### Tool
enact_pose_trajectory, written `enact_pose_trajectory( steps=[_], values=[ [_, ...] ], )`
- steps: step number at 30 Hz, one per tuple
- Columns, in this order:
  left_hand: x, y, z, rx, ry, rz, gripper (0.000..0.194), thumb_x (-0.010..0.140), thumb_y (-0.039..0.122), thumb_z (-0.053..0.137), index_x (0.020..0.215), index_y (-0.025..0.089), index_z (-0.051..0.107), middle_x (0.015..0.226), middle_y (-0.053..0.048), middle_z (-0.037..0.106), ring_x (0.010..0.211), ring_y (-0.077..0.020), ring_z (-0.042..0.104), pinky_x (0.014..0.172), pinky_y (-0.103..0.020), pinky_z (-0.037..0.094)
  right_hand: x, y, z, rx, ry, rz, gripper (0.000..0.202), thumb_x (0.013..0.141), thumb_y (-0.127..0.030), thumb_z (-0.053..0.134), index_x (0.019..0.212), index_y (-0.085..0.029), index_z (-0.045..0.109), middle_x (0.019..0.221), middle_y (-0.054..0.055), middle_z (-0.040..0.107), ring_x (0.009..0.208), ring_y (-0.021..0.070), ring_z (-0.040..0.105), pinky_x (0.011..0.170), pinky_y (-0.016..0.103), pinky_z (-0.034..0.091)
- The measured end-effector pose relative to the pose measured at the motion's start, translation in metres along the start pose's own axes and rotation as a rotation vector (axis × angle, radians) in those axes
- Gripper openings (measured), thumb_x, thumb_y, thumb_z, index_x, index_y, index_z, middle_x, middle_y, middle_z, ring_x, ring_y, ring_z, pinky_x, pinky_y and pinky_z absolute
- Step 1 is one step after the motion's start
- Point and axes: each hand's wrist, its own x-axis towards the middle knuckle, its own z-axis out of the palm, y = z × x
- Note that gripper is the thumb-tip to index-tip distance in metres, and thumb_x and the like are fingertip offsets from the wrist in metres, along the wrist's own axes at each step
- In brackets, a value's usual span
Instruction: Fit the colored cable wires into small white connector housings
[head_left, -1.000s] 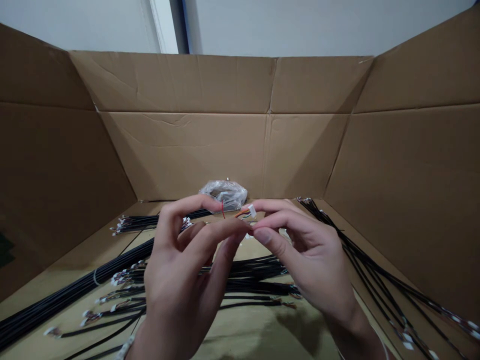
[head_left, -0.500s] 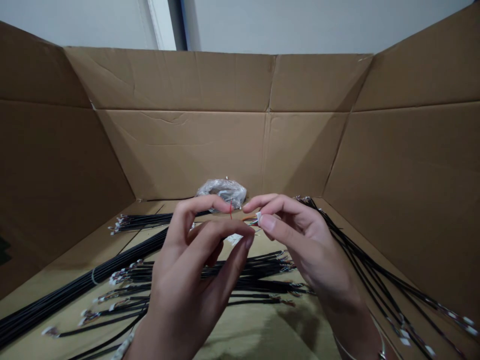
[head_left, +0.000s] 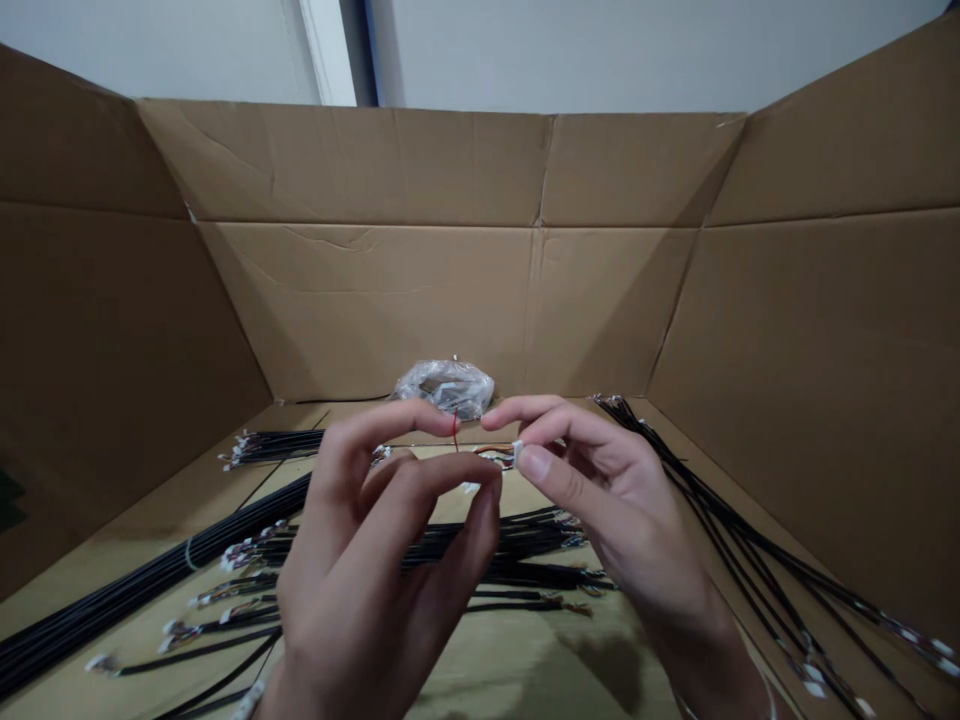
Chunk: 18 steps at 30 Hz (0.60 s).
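Observation:
A small white connector is pinched between the thumb and a finger of my right hand. Thin orange and other coloured wires run from it leftward to my left hand. The thumb and a finger of that hand are closed on these wires, and its index finger stretches above them. A loose red wire stands up beside the left index fingertip. My right index finger reaches toward the left one, with a small gap between their tips.
Black cables with white connectors and bare coloured ends lie below the hands. A tied black bundle is at left, more cables at right. A clear plastic bag sits by the back cardboard wall.
Both hands have moved slightly down, the left one also a little leftward. The connector is lower, and the red wire has shifted slightly left and down with the left index finger.

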Motion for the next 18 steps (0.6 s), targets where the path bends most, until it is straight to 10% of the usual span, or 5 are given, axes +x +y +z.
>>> enact_pose_trajectory(
  steps=[18],
  values=[
    [-0.0004,-0.0010,-0.0018,0.065,0.028,0.063,0.022,0.095,0.009,0.061,0.107,0.027,0.062,0.122,-0.001,0.050,0.070,-0.0057,0.060,0.079,-0.023,0.061,-0.0039,-0.0043,0.0004,-0.178,0.031,-0.065,0.012,0.093,-0.020,0.069,0.082,-0.025,0.071,0.112,-0.001,0.077,0.106,0.0190,0.070,0.081,0.031,0.051]
  ],
)
